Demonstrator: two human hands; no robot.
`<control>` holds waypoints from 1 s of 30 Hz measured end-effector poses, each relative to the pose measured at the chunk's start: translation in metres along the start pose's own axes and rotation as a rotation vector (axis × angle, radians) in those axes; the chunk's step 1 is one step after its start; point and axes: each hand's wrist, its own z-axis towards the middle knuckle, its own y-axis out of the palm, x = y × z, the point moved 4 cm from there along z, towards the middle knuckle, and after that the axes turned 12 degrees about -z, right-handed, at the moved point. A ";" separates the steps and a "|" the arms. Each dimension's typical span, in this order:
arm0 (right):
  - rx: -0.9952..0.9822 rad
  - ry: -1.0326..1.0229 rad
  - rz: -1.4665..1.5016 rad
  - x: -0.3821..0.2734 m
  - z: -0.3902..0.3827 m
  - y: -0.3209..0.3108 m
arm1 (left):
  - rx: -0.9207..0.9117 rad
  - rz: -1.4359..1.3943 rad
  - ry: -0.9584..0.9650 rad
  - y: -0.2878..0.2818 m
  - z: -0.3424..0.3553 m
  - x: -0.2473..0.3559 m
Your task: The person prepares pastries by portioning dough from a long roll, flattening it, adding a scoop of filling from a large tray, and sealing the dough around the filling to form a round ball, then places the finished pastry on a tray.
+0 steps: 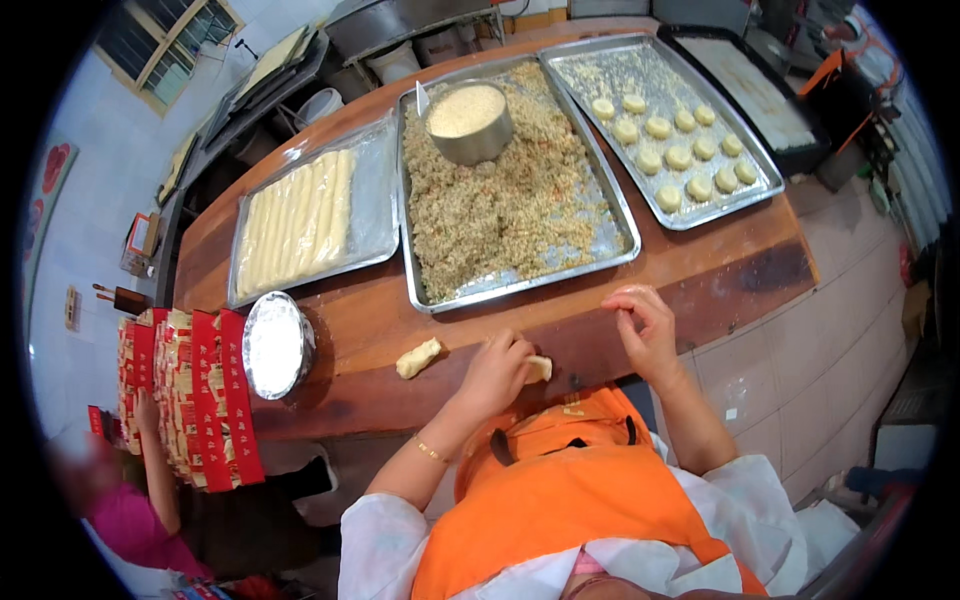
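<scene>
Over streaked wood [720, 275], the left hand [499, 368] grips flat pale dough [540, 370]; the right hand [650, 330] curves, fingers parted.

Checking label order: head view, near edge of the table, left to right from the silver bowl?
Silver bowl → dough lump → left hand → dough piece showing past it → right hand.

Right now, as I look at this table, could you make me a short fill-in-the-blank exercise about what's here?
1. The colour of the person's apron is ____.
2. Pale crumbs lie in a metal container standing in the ____ one of three silvery trays.
3. The person's ____ hand partly covers a dough piece; the other hand is apart from it.

Missing words: orange; middle; left.
</scene>
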 end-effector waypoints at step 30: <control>-0.657 -0.467 -0.829 0.066 0.140 0.180 | 0.542 -1.781 -0.392 -0.014 0.001 -0.049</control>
